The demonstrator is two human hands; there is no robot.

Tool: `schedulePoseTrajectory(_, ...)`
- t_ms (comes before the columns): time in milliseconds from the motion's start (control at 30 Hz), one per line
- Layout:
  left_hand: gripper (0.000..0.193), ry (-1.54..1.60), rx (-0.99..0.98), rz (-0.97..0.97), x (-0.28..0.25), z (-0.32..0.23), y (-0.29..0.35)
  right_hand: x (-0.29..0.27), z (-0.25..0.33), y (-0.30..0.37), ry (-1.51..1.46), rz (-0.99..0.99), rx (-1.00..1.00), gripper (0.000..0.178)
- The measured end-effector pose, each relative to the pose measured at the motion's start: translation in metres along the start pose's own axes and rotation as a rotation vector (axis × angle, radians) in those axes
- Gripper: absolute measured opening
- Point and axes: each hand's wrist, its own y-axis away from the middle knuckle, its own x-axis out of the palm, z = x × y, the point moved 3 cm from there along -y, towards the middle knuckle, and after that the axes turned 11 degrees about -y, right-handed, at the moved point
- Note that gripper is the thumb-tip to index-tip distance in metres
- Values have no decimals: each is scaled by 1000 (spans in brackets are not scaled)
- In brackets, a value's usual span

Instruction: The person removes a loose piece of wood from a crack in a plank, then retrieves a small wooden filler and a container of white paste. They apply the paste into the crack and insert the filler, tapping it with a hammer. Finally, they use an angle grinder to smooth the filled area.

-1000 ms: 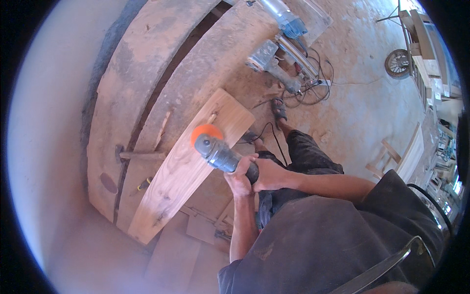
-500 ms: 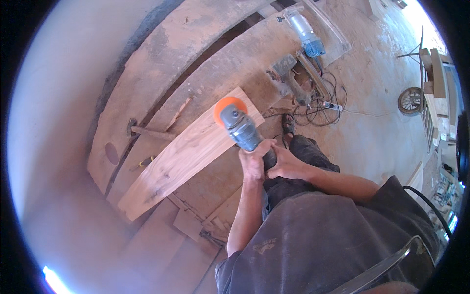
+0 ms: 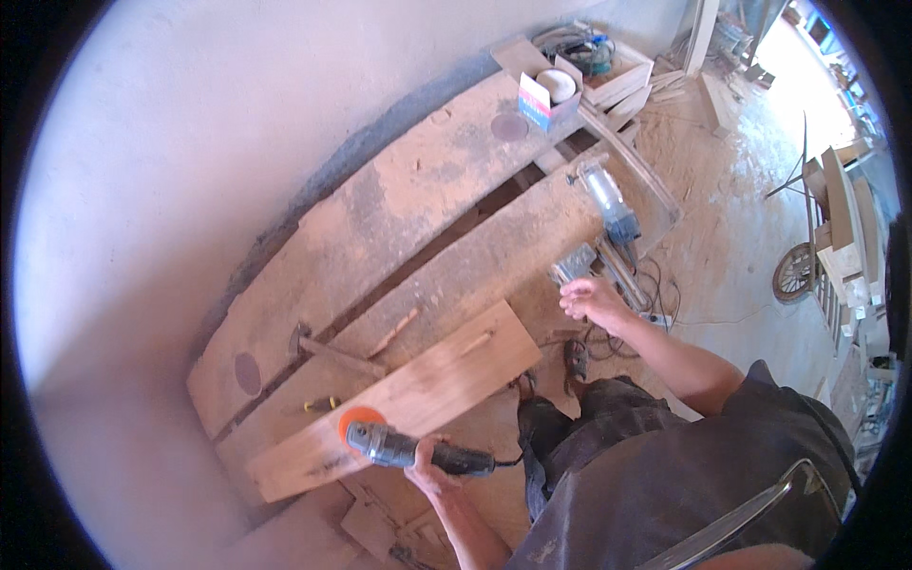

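My left hand (image 3: 429, 471) is wrapped round the body of a grey angle grinder (image 3: 394, 446). The grinder's orange disc (image 3: 361, 427) lies over the far edge of a wooden board (image 3: 427, 389), toward its left end; whether it touches the wood I cannot tell. My right hand (image 3: 594, 302) is off the grinder, reached out past the board's right end with fingers loosely bent and nothing seen in them. Just beyond it is a grey tool (image 3: 575, 264), perhaps a nail gun, partly hidden by my fingers. The board rests on the dusty plank bench (image 3: 456, 275).
A hammer (image 3: 342, 355), a wood sliver (image 3: 395, 330) and a yellow-and-black handled tool (image 3: 321, 404) lie on the bench. A silver-and-blue router (image 3: 608, 201) lies at its right. An opened carton (image 3: 567, 103) and a wooden crate (image 3: 619, 76) stand far back. Cords cross the floor.
My right hand has let go of the grinder and moved out to the right. My left hand has swung the grinder leftward along the board. The view has shifted, showing the carton and crate.
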Motion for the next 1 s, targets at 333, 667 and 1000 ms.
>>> schedulePoseTrajectory(333,31,192,131,-218,-45,-10,-100,80,100,-179,835,-75,-482,19)
schedulePoseTrajectory(667,31,146,-45,-275,-52,-13,-110,315,-15,-161,1124,643,-616,19)
schedulePoseTrajectory(1000,32,88,35,-295,-42,-20,-107,344,-70,-180,1263,717,-677,21)
